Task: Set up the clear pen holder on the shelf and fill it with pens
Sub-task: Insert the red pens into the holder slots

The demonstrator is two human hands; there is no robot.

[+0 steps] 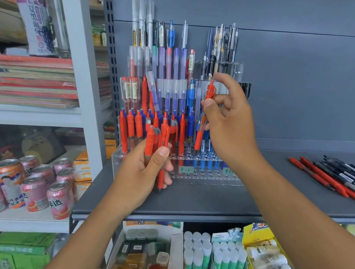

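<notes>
- The right hand (231,126) pinches one red pen (210,92) in its fingers (209,104), tip down, so it can go in a hole
- The left hand (143,174) grips spare red pens (150,140), kept close
- The clear pen holder (207,176) stands on the shelf (209,199), just under the right fingers

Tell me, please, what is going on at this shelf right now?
A person is stocking a clear pen holder that stands on a grey shelf. The left hand grips a bundle of red pens in front of the holder. The right hand pinches a single red pen above the front rows. The holder is mostly full of red, blue and clear pens, with some front holes empty. Loose pens lie on the shelf to the right.
</notes>
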